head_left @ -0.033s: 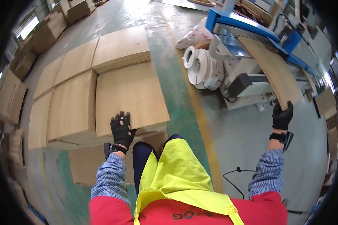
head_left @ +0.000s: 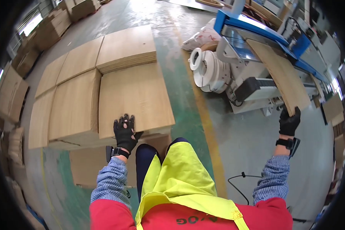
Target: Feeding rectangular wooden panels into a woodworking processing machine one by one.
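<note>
Brown stacks [head_left: 53, 30] stand left of a yellow floor stripe [head_left: 209, 134]

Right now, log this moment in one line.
Left hand: flat on board stack | Right hand: gripping near corner of long board | Far end: at blue-framed machine

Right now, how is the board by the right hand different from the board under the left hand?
The long board looks narrow; the wide board looks squarer. The right hand grips the long board's near end; the left hand rests open on the wide board. Both boards are light brown.
</note>
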The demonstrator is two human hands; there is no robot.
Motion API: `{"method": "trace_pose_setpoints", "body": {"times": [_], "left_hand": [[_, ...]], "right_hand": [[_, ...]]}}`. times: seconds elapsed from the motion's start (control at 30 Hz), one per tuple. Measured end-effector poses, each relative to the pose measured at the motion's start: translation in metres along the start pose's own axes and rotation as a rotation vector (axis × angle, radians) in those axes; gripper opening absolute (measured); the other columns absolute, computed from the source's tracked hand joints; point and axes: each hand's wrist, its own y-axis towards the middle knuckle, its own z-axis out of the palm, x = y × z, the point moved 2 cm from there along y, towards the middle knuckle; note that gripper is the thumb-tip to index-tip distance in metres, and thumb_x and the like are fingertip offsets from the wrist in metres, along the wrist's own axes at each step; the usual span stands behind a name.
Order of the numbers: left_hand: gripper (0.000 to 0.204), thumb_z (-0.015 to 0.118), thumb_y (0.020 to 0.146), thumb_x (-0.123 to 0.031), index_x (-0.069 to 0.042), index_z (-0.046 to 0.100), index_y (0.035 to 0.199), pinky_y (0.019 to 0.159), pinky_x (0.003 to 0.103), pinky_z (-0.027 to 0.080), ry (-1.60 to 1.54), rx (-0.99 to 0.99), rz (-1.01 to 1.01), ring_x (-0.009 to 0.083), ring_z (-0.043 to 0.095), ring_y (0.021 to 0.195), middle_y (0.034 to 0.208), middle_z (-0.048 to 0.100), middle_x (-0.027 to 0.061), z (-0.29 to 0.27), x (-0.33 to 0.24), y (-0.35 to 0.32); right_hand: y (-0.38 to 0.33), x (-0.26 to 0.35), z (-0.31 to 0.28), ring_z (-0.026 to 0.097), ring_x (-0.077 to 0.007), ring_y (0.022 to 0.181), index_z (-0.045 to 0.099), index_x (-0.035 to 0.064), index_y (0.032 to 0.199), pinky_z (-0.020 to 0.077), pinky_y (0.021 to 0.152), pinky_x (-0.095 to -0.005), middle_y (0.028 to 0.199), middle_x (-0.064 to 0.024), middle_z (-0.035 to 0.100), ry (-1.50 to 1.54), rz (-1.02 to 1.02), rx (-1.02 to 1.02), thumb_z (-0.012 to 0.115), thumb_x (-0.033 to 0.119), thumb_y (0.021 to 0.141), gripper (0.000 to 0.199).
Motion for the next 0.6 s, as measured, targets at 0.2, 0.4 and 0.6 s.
{"method": "trace_pose_setpoints", "body": {"times": [0.2,0.4,0.6], "left_hand": [[0.055,0.063,0.078,-0.044,-0.006,0.053,0.117,0.102,0.042,0.028,-0.141,-0.06,-0.288,0.028,0.049,0.11,0.112,0.056,0.0133,-0.02,0.044,-0.03],[0.062,0.058,0.082,-0.043,-0.001,0.047,0.126,0.096,0.042,0.034,-0.083,-0.118,-0.472,0.0334,0.047,0.115,0.123,0.05,0.0232,0.017,0.098,-0.059],[0.063,0.055,0.084,-0.044,0.0,0.045,0.127,0.098,0.043,0.034,-0.075,0.054,-0.592,0.0369,0.044,0.117,0.125,0.048,0.0239,0.007,0.086,-0.033]], "right_hand": [[0.003,0.041,-0.009,0.062,-0.0244,0.071,0.048,-0.0051,0.106,0.0512,0.065,-0.0318,0.086,-0.0162,0.061,-0.605,-0.411,-0.023,0.073,0.018,0.076,0.045],[0.008,0.018,-0.01,0.06,-0.0323,0.085,0.049,-0.0063,0.109,0.0487,0.077,-0.0368,0.094,-0.0206,0.06,-0.647,-0.294,-0.018,0.07,0.027,0.079,0.049],[0.044,-0.079,-0.041,0.062,-0.0291,0.082,0.05,-0.0052,0.108,0.0497,0.073,-0.0373,0.096,-0.0181,0.062,-0.776,-0.365,-0.17,0.074,0.026,0.075,0.051]]}}
